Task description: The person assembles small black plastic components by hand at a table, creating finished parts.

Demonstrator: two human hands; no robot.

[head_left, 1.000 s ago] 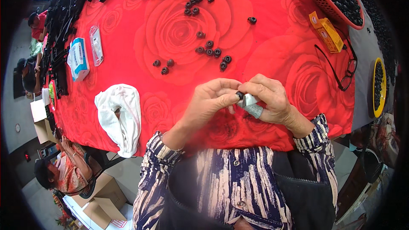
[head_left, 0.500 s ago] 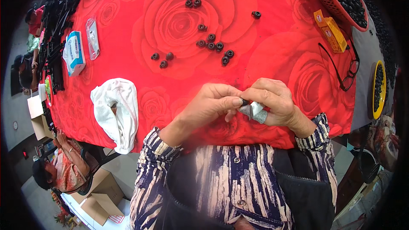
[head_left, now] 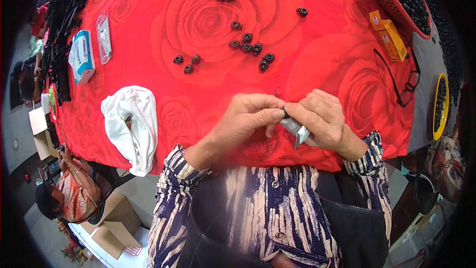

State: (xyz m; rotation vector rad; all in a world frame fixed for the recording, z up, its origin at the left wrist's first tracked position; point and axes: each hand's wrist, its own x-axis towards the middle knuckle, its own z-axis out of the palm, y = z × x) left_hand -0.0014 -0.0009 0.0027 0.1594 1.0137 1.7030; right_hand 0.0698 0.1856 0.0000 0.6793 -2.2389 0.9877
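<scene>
Red tablecloth [head_left: 208, 82] spreading beyond both hands [head_left: 243, 119] [head_left: 321, 119], near edge [head_left: 327, 167] close, fingers [head_left: 270, 115] pinching black piece [head_left: 286, 113]

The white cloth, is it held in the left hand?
No, the white cloth lies on the red tablecloth, apart from the left hand.

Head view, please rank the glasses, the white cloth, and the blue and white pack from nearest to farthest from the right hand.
From the right hand:
1. Glasses: to its right, somewhat farther forward.
2. White cloth: to its left, roughly level with it.
3. Blue and white pack: far left, farther forward than the cloth.
</scene>
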